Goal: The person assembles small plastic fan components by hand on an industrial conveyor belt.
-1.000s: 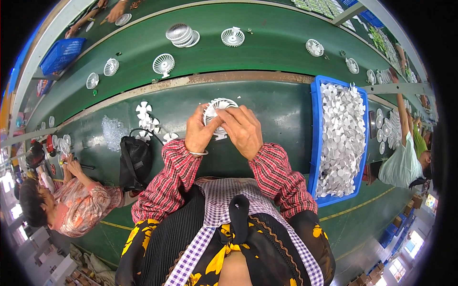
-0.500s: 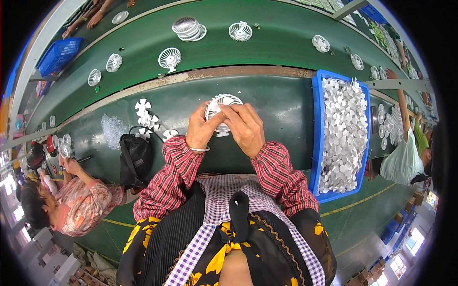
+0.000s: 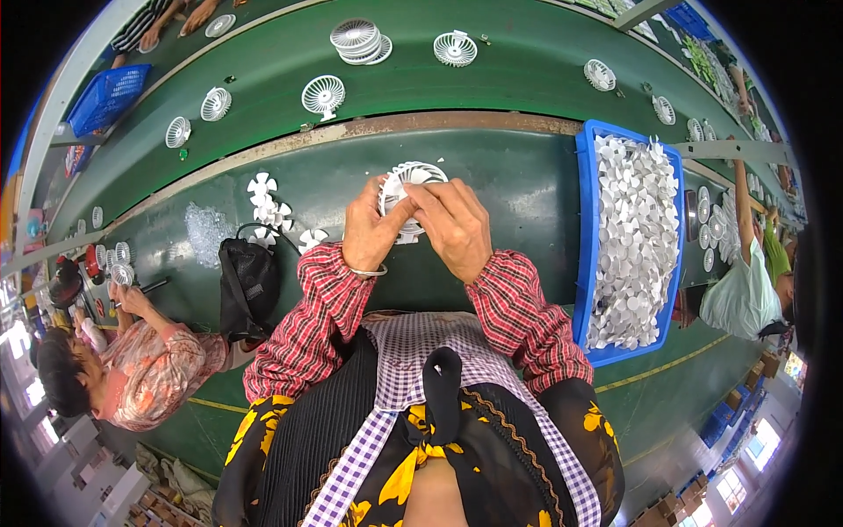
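Observation:
A round white fan housing point(image 3: 427, 167) with a slatted rim is held above the green bench in front of me. My left hand point(image 3: 369, 226) is closed round its left side, thumb toward the middle. A white fan blade point(image 3: 409, 176) shows inside the housing. Over it my right hand point(image 3: 455, 224) is closed, thumb and fingertips pinched at the centre, partly hiding the blade. Left of my hands, several loose white fan blades point(image 3: 270, 212) lie on the bench, with one more blade point(image 3: 312, 239) near my left sleeve.
A blue bin point(image 3: 583, 237) full of white blades stands at right. Left are a pile of small clear pieces point(image 3: 204, 230) and a black bag point(image 3: 248, 285). Beyond the bench, a green conveyor point(image 3: 527, 79) carries fan housings. Co-workers sit at far left and right.
The fan housings on the conveyor have shifted to the right. Both my hands stay on the same housing, with the right fingers still pressed at its centre.

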A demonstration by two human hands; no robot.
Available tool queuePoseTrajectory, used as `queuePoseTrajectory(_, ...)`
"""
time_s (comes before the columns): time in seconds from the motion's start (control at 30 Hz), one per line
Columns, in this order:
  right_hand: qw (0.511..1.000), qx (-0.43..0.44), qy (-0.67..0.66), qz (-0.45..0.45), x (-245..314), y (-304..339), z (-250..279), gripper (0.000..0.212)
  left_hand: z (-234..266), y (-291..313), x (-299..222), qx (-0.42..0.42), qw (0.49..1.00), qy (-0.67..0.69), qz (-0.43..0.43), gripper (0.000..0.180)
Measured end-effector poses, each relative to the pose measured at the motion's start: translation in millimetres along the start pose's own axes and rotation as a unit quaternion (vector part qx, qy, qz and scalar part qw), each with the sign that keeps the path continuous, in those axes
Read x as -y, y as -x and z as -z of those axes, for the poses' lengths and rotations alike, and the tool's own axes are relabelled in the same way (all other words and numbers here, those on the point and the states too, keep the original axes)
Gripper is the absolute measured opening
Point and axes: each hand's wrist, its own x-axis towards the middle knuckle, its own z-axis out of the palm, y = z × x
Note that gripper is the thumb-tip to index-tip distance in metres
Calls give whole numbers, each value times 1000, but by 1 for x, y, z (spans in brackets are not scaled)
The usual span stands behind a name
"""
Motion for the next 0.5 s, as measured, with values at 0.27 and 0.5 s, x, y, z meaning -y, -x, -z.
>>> queuePoseTrajectory(0.27, 999, -13, -43, -21, -7, 2, -5, 35, -6, -4, 4, -5, 994, 105, 33, 31)
queuePoseTrajectory(0.5, 999, 22, -28, -29, -9, 5, -6, 42, -6, -8, 4, -5, 995, 92, 33, 31)
